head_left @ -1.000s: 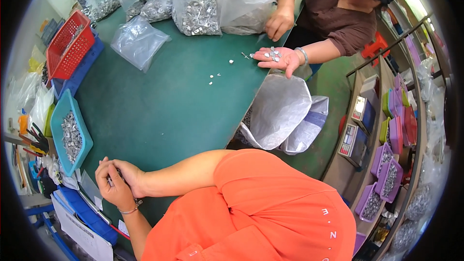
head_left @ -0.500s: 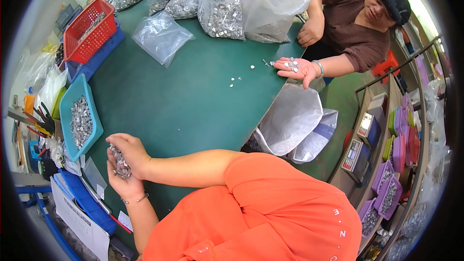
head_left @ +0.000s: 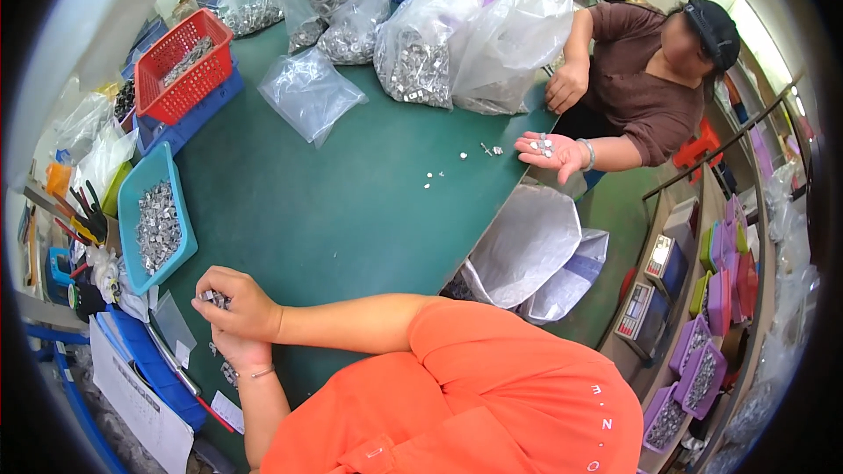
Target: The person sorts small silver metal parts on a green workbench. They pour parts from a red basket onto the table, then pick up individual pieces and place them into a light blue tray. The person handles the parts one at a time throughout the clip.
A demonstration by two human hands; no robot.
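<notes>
My right hand (head_left: pixel 243 305) is curled closed around several small grey metal parts (head_left: pixel 215 299), which show at its fingers. Just beneath it is my left hand (head_left: pixel 241 347), its fingers mostly hidden behind the right one. A few more metal pieces (head_left: pixel 230 375) show beside my left wrist, near the bracelet; whether they lie on the table or are falling I cannot tell. Close beyond my hands stands a turquoise tray (head_left: pixel 188 241) with many similar metal parts in it.
Clear plastic bags of metal parts (head_left: pixel 417 70) stand at the table's (head_left: pixel 351 202) far side. A red basket (head_left: pixel 176 101) sits on a blue one at the left. Across the table, a co-worker's open palm (head_left: pixel 553 154) holds small parts. A white sack (head_left: pixel 527 237) is beside the table edge.
My right hand has closed over the parts that lay in both cupped hands, and my left hand has dropped lower behind it. Metal pieces now show by my left wrist.
</notes>
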